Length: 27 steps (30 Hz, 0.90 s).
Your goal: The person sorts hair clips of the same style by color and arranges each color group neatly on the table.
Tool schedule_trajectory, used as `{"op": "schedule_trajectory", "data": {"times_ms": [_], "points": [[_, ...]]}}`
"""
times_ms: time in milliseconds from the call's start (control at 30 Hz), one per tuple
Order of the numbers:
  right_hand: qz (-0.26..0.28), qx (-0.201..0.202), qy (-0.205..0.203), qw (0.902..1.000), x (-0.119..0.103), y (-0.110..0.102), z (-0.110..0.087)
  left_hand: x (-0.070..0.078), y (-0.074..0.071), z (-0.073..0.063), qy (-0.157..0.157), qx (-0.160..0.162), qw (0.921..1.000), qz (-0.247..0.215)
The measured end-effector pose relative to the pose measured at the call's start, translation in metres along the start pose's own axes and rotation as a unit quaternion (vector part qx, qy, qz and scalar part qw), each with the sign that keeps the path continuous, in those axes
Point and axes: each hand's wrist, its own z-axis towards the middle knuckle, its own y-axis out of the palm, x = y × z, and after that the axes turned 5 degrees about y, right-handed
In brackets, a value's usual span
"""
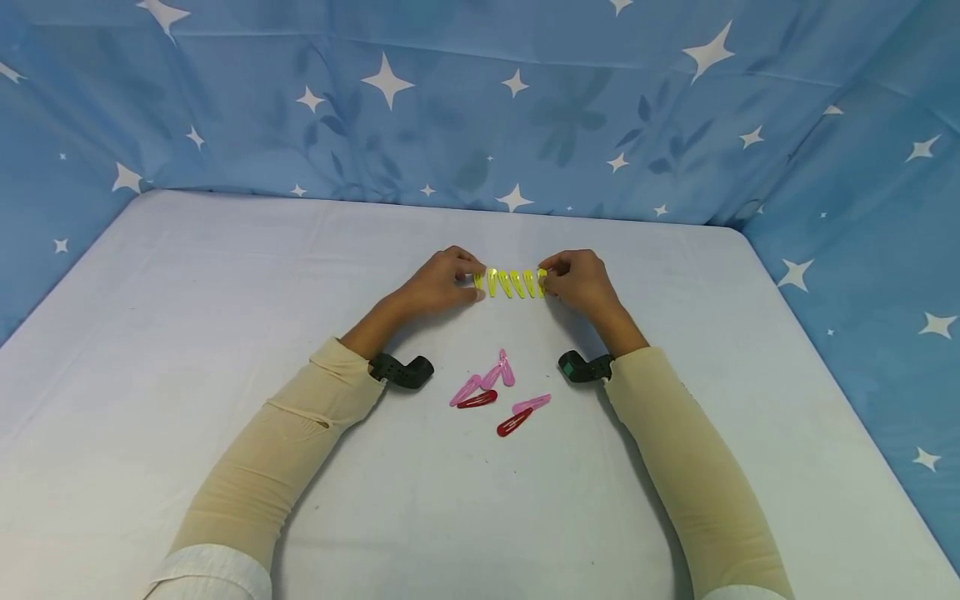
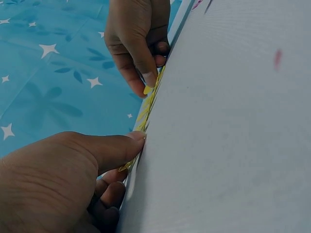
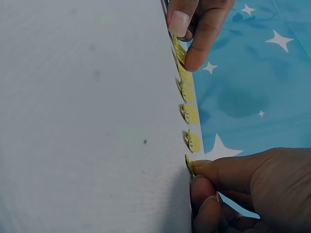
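Several yellow snap hair clips [image 1: 516, 284] stand side by side in a row across the far part of the white table. At the row's left end, my left hand [image 1: 442, 282] holds the end yellow clip [image 1: 477, 282] between thumb and fingers. My right hand [image 1: 581, 282] pinches the yellow clip [image 3: 189, 164] at the right end, thumb on one side and fingers on the other. Between the two hands, the middle clips [image 3: 187, 92] lie untouched, with small gaps. Both hands partly cover the clips they hold.
Nearer me on the white table [image 1: 420, 500] lie several pink hair clips [image 1: 465, 390], some touching, and two red ones, one [image 1: 477, 400] at left and another [image 1: 513, 423] at right. A blue star-patterned curtain [image 1: 450, 108] hangs behind the table's far edge.
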Motion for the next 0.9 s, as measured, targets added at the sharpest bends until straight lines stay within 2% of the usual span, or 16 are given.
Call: {"op": "schedule_trajectory", "data": {"times_ms": [467,900], "points": [[0.003,0.007,0.000,1.0000,-0.0008,-0.0005,-0.0035,-0.0018,0.0001,-0.0005,0.017,0.003,0.9996,0.025],[0.028,-0.008,0.019,0.9994,0.0032,-0.0067,-0.0040,0.0007,0.0008,-0.0013,0.019,0.006,0.9990,0.040]]}}
